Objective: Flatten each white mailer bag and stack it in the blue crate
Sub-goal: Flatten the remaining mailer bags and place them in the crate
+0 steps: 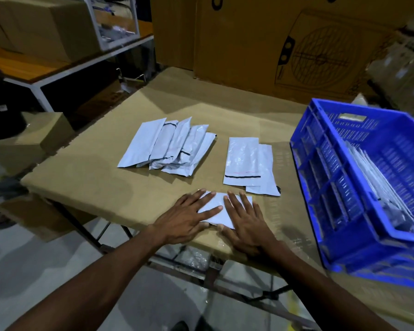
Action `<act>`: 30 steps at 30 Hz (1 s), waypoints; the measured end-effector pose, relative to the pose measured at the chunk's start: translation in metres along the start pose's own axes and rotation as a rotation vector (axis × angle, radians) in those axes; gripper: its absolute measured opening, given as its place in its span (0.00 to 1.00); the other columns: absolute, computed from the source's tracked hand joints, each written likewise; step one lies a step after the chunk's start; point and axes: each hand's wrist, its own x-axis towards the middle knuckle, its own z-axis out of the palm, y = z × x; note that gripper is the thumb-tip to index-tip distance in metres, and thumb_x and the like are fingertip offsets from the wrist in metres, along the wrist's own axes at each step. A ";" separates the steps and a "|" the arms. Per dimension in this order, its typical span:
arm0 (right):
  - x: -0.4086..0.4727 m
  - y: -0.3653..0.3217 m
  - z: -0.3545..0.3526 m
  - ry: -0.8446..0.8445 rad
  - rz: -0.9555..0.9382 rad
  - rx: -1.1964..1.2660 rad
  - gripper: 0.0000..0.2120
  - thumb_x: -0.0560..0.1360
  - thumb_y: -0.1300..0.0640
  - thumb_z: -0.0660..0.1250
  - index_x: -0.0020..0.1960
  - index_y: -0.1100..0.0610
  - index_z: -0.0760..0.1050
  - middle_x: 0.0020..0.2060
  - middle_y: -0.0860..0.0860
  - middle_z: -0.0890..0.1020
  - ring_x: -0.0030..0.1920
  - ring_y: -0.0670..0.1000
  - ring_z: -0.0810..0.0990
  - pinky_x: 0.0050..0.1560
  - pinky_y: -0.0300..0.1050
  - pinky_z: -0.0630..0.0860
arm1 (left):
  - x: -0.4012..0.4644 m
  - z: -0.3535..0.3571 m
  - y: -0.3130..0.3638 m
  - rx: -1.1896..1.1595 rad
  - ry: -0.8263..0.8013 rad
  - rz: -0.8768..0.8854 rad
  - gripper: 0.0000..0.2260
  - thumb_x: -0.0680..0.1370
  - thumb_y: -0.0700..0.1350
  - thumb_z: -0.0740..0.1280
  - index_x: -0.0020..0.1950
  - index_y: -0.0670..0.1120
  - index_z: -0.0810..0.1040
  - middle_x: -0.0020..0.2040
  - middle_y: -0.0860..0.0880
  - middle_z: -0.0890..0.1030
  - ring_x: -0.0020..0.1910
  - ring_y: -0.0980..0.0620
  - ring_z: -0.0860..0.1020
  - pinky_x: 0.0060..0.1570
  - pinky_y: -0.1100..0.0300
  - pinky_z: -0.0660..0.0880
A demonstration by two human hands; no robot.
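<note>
One white mailer bag lies near the front edge of the cardboard-covered table. My left hand presses flat on its left part and my right hand presses flat on its right part, fingers straight. Farther back, a fanned pile of several white mailer bags lies at centre left, and two overlapping bags lie at centre right. The blue crate stands at the right with several white bags leaning inside.
Large cardboard boxes stand behind the table. A shelf with a box and a clear bin is at the back left. A smaller box sits off the table's left side. The floor shows below the front edge.
</note>
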 end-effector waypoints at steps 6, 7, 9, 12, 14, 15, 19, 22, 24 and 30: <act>-0.001 -0.002 0.000 0.004 -0.006 0.053 0.39 0.76 0.28 0.37 0.81 0.48 0.42 0.80 0.45 0.41 0.79 0.51 0.36 0.76 0.62 0.41 | -0.002 -0.004 0.007 -0.214 0.093 -0.063 0.28 0.84 0.64 0.46 0.83 0.58 0.51 0.83 0.54 0.52 0.81 0.54 0.49 0.78 0.50 0.52; 0.001 -0.001 -0.002 0.000 -0.003 0.106 0.39 0.76 0.28 0.35 0.81 0.47 0.44 0.80 0.44 0.41 0.79 0.50 0.36 0.76 0.61 0.40 | -0.001 -0.004 0.008 -0.280 0.172 -0.119 0.27 0.85 0.62 0.47 0.82 0.53 0.57 0.82 0.52 0.58 0.80 0.54 0.56 0.77 0.47 0.58; 0.008 0.000 -0.007 0.046 0.014 0.196 0.38 0.77 0.31 0.32 0.80 0.48 0.53 0.80 0.44 0.50 0.79 0.48 0.42 0.76 0.61 0.41 | 0.011 -0.004 0.011 -0.263 0.337 -0.181 0.24 0.86 0.55 0.51 0.76 0.44 0.70 0.75 0.46 0.72 0.74 0.49 0.70 0.70 0.46 0.69; 0.016 -0.001 -0.010 0.190 -0.032 0.159 0.28 0.84 0.46 0.42 0.71 0.58 0.72 0.71 0.52 0.73 0.73 0.54 0.67 0.73 0.62 0.56 | 0.044 -0.003 0.025 -0.235 0.370 -0.189 0.20 0.84 0.46 0.55 0.65 0.37 0.79 0.66 0.40 0.80 0.65 0.43 0.78 0.65 0.47 0.75; 0.016 -0.003 -0.001 0.224 -0.042 0.114 0.23 0.84 0.52 0.47 0.69 0.60 0.73 0.69 0.55 0.75 0.70 0.56 0.72 0.69 0.62 0.63 | 0.057 0.002 0.040 -0.200 0.294 -0.217 0.21 0.83 0.47 0.54 0.66 0.37 0.79 0.65 0.39 0.80 0.66 0.41 0.78 0.66 0.47 0.74; 0.014 -0.004 0.004 0.241 -0.030 0.081 0.22 0.84 0.53 0.49 0.70 0.59 0.72 0.70 0.54 0.74 0.72 0.55 0.70 0.69 0.62 0.64 | 0.058 0.006 0.046 -0.162 0.261 -0.243 0.22 0.83 0.49 0.53 0.67 0.39 0.78 0.66 0.40 0.80 0.67 0.42 0.77 0.68 0.47 0.72; 0.010 -0.004 0.007 0.185 0.069 0.066 0.26 0.83 0.48 0.45 0.79 0.56 0.58 0.78 0.50 0.61 0.78 0.51 0.56 0.76 0.57 0.54 | 0.049 0.013 0.047 -0.049 0.182 -0.286 0.25 0.83 0.52 0.50 0.75 0.43 0.72 0.74 0.45 0.73 0.75 0.47 0.69 0.74 0.47 0.64; 0.012 0.001 0.006 0.123 0.058 0.074 0.29 0.83 0.44 0.43 0.80 0.55 0.54 0.79 0.50 0.57 0.79 0.51 0.52 0.77 0.57 0.53 | 0.045 0.012 0.041 -0.047 0.081 -0.243 0.30 0.82 0.55 0.43 0.81 0.45 0.59 0.81 0.49 0.60 0.81 0.50 0.55 0.79 0.49 0.50; 0.012 0.004 0.005 0.111 0.032 0.058 0.29 0.83 0.43 0.45 0.79 0.55 0.56 0.79 0.50 0.57 0.79 0.52 0.53 0.77 0.57 0.54 | 0.044 0.009 0.040 -0.051 0.044 -0.230 0.32 0.81 0.57 0.40 0.83 0.45 0.54 0.83 0.49 0.54 0.82 0.50 0.50 0.80 0.50 0.45; 0.015 0.010 0.004 0.076 0.033 0.108 0.30 0.81 0.40 0.44 0.79 0.53 0.57 0.78 0.49 0.59 0.79 0.51 0.53 0.76 0.57 0.55 | 0.041 0.012 0.036 -0.009 0.029 -0.211 0.31 0.82 0.58 0.45 0.82 0.44 0.55 0.83 0.47 0.53 0.82 0.48 0.50 0.80 0.51 0.44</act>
